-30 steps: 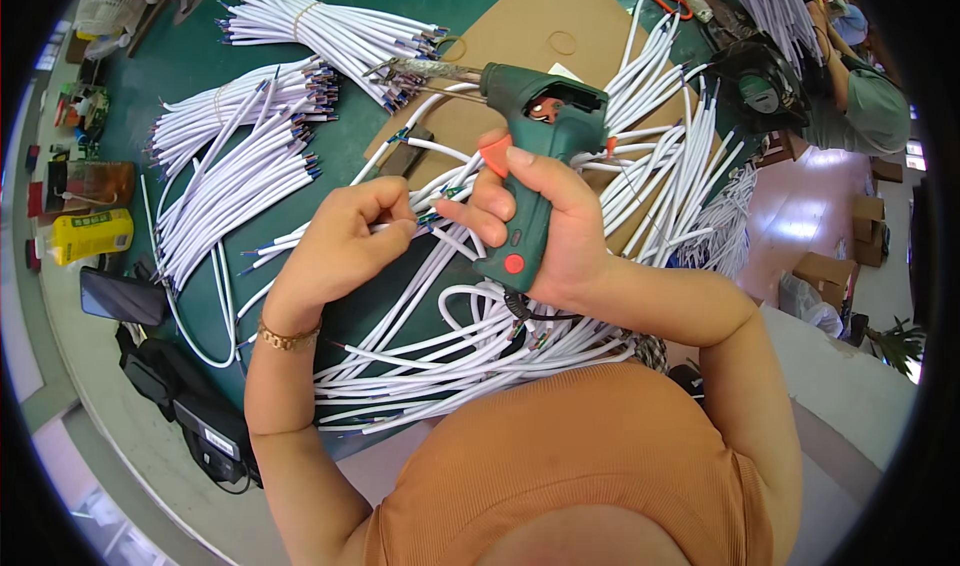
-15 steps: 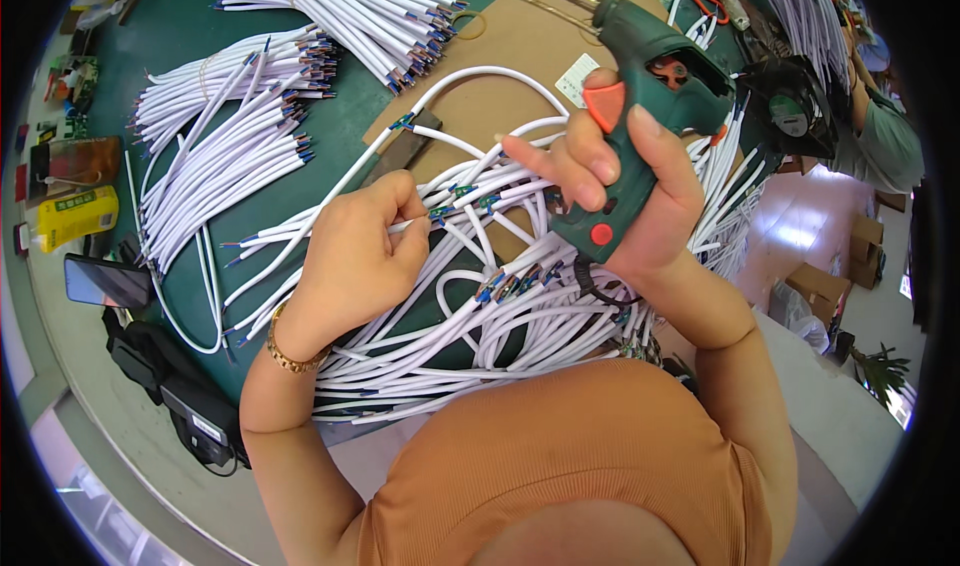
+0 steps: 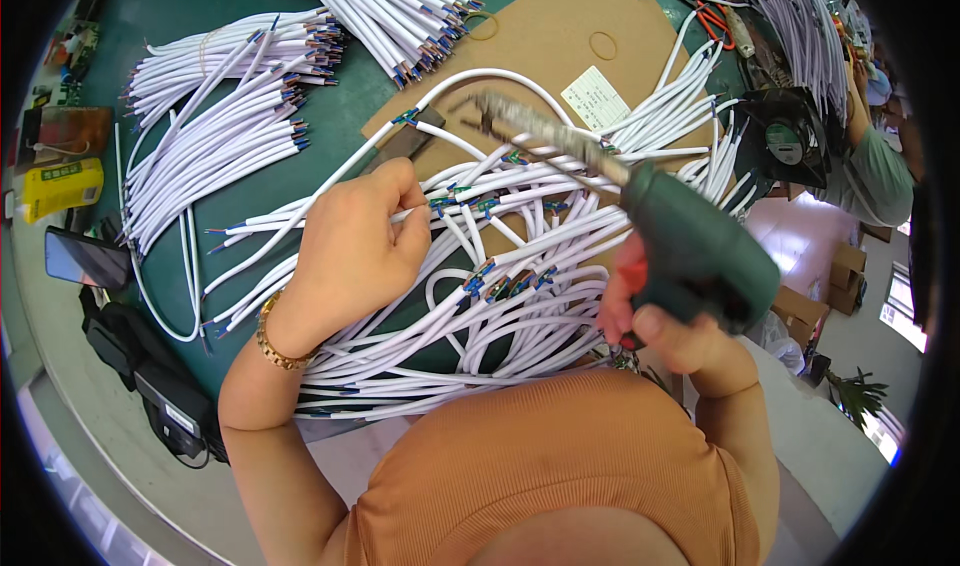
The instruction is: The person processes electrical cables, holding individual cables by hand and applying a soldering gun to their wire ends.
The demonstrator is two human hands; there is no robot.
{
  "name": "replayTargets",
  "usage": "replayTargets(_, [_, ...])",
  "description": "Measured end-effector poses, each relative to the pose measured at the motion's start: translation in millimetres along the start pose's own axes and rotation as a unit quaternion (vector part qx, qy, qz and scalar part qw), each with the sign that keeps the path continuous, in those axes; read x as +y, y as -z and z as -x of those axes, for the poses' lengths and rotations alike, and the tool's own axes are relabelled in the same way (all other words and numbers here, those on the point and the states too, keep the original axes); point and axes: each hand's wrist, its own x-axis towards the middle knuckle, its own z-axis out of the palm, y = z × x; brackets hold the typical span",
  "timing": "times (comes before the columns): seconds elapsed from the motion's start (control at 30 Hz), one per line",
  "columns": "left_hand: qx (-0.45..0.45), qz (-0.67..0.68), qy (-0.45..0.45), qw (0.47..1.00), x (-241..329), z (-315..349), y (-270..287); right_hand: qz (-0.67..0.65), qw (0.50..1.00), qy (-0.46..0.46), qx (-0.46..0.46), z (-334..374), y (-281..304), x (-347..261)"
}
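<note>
My left hand (image 3: 358,238) pinches a white cable between thumb and fingertips. Just past the fingertips, coloured wire cores (image 3: 452,204) show where its sheath is stripped. In my right hand (image 3: 685,338) is a green soldering gun (image 3: 705,251) with a red trigger, blurred by motion. Its long metal tip (image 3: 530,126) points to the upper left, above the white cables. Looped cables (image 3: 470,351) with stripped middle sections lie tangled under and between both hands. A dark flat block (image 3: 405,144) rests beyond my left hand, with a cable's bared wires by it.
Bundles of cut white cables (image 3: 225,146) lie at the left and top of the green table (image 3: 330,131). Brown cardboard (image 3: 545,31) carries a paper label (image 3: 595,99). A black fan (image 3: 785,136) stands at right, near another person's sleeve (image 3: 875,181). A phone (image 3: 88,258) is at left.
My right hand has come down toward my body, and the soldering gun has swung lower, its tip now over the cables. My left hand keeps its pinch on the cable.
</note>
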Motion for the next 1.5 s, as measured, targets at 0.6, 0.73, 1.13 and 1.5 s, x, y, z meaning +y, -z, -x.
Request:
replayTargets(0.6, [0.013,-0.055,-0.008,0.998,3.2,1.7,-6.1,-0.007,0.991,-0.124,-0.049,12.4,9.3,-11.0])
replayTargets(0.73, [0.004,-0.051,-0.009,0.999,3.7,0.6,-4.5,0.091,0.99,-0.073,-0.078,7.2,7.4,-9.0])
replayTargets(1.13, [0.003,-0.054,-0.018,0.998,3.3,0.6,-5.2,0.257,0.963,0.0,-0.08,11.4,10.6,5.4])
replayTargets(1.5, [0.0,-0.087,-0.029,0.996,3.2,0.9,-7.3,0.255,0.964,0.013,-0.071,13.6,13.6,14.8])
